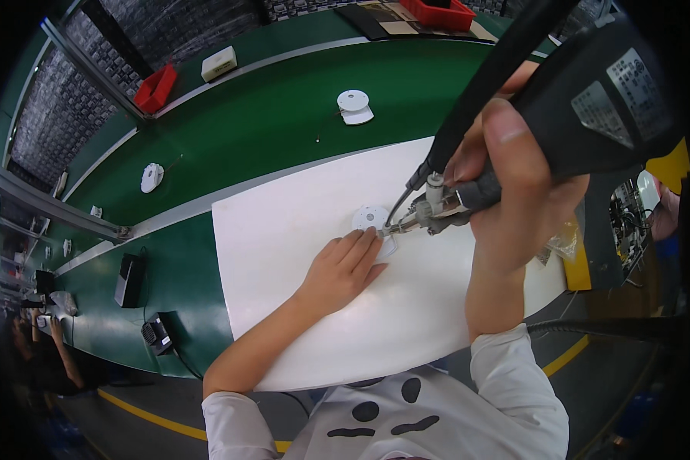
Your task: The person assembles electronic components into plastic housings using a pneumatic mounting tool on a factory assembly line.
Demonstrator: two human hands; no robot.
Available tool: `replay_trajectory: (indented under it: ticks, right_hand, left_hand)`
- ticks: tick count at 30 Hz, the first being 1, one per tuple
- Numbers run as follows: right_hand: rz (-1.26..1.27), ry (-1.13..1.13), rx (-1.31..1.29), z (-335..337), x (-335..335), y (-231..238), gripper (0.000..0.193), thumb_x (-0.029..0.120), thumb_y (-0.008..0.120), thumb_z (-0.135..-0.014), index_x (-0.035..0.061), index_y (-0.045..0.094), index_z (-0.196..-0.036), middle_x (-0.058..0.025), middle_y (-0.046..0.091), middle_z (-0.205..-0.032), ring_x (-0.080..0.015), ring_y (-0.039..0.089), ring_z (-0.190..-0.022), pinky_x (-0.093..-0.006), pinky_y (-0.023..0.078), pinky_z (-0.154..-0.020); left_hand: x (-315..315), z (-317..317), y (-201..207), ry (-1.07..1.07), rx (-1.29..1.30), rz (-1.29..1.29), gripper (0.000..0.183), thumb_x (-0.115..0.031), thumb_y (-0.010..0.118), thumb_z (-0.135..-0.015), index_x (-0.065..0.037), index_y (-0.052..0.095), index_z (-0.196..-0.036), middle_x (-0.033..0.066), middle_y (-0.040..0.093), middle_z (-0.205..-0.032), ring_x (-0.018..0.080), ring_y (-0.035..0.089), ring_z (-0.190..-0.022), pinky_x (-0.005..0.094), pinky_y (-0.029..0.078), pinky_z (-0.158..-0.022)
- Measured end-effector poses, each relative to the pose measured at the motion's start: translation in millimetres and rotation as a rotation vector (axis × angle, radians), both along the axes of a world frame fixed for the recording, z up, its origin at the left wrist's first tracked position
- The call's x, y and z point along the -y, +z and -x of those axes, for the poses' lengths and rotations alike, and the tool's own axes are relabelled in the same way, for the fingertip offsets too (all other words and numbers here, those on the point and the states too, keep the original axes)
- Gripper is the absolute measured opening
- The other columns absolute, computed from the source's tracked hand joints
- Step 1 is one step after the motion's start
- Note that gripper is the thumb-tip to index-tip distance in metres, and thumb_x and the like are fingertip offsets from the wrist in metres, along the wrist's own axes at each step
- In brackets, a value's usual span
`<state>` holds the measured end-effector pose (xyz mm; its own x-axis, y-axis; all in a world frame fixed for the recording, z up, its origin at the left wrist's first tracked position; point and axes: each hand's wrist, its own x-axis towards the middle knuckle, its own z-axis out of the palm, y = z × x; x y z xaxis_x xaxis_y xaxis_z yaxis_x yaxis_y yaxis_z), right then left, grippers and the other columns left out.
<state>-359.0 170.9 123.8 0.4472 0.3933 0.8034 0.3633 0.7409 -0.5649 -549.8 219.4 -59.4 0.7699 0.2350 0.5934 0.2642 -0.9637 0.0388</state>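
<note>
White board [284, 230] lies beneath a black handheld tool [598, 100] gripped by the right hand [517, 172]; left hand [341, 268] rests open, fingertips on the round white part [370, 217] lying on the board, narrow metal tip [396, 228] beside those fingertips.

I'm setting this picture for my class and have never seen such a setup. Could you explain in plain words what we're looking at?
There is no robot here: a person works with two bare hands. The picture comes from the left of two wide fisheye cameras worn on the person's head, looking down, so straight edges bend near the rim. The right hand grips a black handheld tool with a metal front end. The left hand rests its fingers on a white part with a round disc, close to the tool's tip. That part lies on a white board. Beyond, a similar part sits on a green surface.
</note>
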Motion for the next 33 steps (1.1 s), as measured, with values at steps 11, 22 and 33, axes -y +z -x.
replay_trajectory:
  ticks: [11,22,33]
  right_hand:
    - [-0.066,0.054,0.030,-1,-23,-17,0.027,0.011,0.068,-0.090,-0.0043,0.063,-0.112,-0.0073,0.063,-0.067,-0.0107,0.057,-0.050,-0.0246,0.048,-0.047]
    - [-0.047,0.136,-0.121,15,-17,-9,0.026,0.012,0.065,-0.089,-0.0053,0.065,-0.109,-0.0091,0.063,-0.067,-0.0123,0.056,-0.048,-0.0262,0.047,-0.045]
    - [-0.031,0.143,-0.190,22,-15,-3,0.028,0.012,0.064,-0.089,-0.0062,0.065,-0.110,-0.0106,0.062,-0.066,-0.0140,0.054,-0.047,-0.0276,0.047,-0.045]
  left_hand:
    - [-2,-7,-10,0.029,0.037,-0.110,0.046,-0.014,0.084,-0.078,0.005,0.069,-0.118,0.0167,0.070,-0.120,0.0261,0.068,-0.100,0.0342,0.051,-0.073]
    - [-3,-5,-14,0.055,0.041,-0.100,0.045,-0.015,0.085,-0.078,0.002,0.070,-0.117,0.0141,0.071,-0.119,0.0237,0.069,-0.101,0.0330,0.051,-0.073]
    - [-4,-6,-14,0.055,0.038,-0.103,0.046,-0.017,0.085,-0.077,0.001,0.070,-0.117,0.0132,0.071,-0.118,0.0236,0.069,-0.102,0.0325,0.053,-0.073]
